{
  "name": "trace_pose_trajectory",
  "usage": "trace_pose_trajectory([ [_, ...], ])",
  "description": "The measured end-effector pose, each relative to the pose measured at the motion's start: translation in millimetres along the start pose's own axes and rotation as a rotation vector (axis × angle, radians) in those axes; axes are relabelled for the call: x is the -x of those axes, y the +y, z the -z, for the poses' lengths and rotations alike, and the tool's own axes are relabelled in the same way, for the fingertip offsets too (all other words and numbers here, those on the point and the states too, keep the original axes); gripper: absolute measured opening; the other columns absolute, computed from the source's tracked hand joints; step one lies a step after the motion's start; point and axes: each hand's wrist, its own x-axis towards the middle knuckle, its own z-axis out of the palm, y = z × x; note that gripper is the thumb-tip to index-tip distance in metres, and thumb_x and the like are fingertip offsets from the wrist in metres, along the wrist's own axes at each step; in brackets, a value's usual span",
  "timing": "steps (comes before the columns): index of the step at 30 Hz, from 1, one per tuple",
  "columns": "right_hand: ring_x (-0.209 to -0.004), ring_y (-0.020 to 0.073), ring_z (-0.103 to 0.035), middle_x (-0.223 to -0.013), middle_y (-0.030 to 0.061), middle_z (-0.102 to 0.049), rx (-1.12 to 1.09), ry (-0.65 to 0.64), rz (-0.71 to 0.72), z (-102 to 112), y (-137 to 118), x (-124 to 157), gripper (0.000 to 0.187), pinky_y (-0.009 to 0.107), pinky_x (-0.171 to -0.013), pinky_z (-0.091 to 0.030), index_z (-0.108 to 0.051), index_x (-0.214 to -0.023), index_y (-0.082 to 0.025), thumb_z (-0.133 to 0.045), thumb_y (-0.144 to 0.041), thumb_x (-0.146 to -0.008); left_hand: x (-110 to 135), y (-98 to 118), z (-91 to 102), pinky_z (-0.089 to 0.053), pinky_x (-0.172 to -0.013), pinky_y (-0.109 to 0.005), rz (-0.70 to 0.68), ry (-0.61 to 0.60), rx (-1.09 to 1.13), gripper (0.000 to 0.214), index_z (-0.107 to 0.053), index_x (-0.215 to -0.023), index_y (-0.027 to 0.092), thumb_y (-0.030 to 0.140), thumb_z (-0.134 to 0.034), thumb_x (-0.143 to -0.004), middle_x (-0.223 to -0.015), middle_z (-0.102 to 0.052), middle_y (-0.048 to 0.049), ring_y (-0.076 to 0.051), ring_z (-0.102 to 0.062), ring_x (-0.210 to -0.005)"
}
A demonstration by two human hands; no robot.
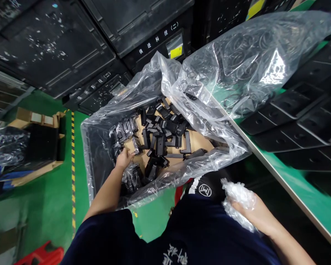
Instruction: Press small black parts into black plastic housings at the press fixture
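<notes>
Head view, starting at the left side: a cardboard box (35, 147) stands on the green floor (44, 206), and dark plastic bags lie in it and over its edge, so it seems to serve as a place for packing waste or spare stock. A yellow and black stripe (73, 165) runs on the floor beside it.

Next comes the black bin (99, 158), lined with a big clear plastic sheet (143, 92) that is pulled open over its edges, probably so that the parts stay clean and can be reached from above. Inside, on a piece of brown cardboard, lie many loose black plastic parts (160, 136), some L-shaped, some like small blocks, and a few are wrapped in small clear bags (124, 130) at the left wall.

The left hand (124, 159) reaches down into the bin; its fingers close on one small bagged part, near the left edge of the pile.

More to the right, the right hand (251, 211) rests low, beside the dark shirt (204, 228), and it clenches a crumpled piece of clear plastic (237, 195).

Above it, on the green table (300, 184), a large clear bag (251, 55) holds thin black rings, and black trays (300, 121) lie in rows beside it.
</notes>
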Motion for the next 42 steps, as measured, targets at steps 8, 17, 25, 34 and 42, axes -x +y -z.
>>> trace_pose_trajectory([
  [8,-0.076,0.0302,-0.069,-0.084,0.0073,-0.072,0.068,-0.001,0.032,-0.2,2.2,-1.3,0.033,0.034,-0.066,-0.06,-0.067,-0.085,-0.02,-0.065,-0.049,-0.071,4.7,27.8,0.2,-0.047,-0.07,-0.027,-0.008,0.212,0.157,0.017,-0.055,-0.074,0.019,0.031,-0.049,-0.086,-0.074,-0.063,-0.0052,-0.019,-0.061,-0.07],
  [17,-0.078,0.0304,-0.071,-0.087,0.007,-0.073,0.084,-0.004,0.029,-1.7,0.3,-3.5,0.035,0.035,-0.065,-0.062,-0.067,-0.086,-0.022,-0.065,-0.053,-0.069,-15.2,76.6,67.6,-0.045,-0.08,-0.032,-0.233,0.471,0.27,0.013,-0.054,-0.075,0.02,0.028,-0.053,-0.084,-0.082,-0.057,-0.0071,-0.021,-0.056,-0.08],
  [25,-0.082,0.032,-0.07,-0.089,0.009,-0.073,0.112,0.008,0.009,-0.2,3.5,-2.7,0.038,0.036,-0.069,-0.063,-0.065,-0.087,-0.022,-0.063,-0.055,-0.069,-16.1,102.6,86.0,-0.044,-0.074,-0.029,-0.369,0.497,0.424,0.02,-0.058,-0.077,0.019,0.038,-0.055,-0.084,-0.079,-0.061,-0.004,-0.018,-0.056,-0.076],
  [34,-0.084,0.0316,-0.07,-0.089,0.009,-0.073,0.15,-0.018,0.007,0.2,4.7,-4.6,0.038,0.036,-0.069,-0.062,-0.065,-0.086,-0.022,-0.062,-0.056,-0.069,-9.7,77.7,104.0,-0.044,-0.062,-0.026,-0.123,0.58,0.422,0.032,-0.049,-0.077,0.02,0.048,-0.041,-0.091,-0.065,-0.056,-0.0019,-0.016,-0.056,-0.062],
  [42,-0.081,0.03,-0.071,-0.088,0.0078,-0.073,0.163,-0.023,0.001,-1.7,5.9,-6.0,0.035,0.034,-0.068,-0.061,-0.064,-0.082,-0.023,-0.059,-0.055,-0.069,35.1,12.4,36.1,-0.05,-0.08,-0.026,-0.018,-0.307,-0.133,0.036,-0.072,-0.104,0.026,0.045,-0.072,-0.074,-0.099,-0.075,-0.005,-0.024,-0.069,-0.094],
])
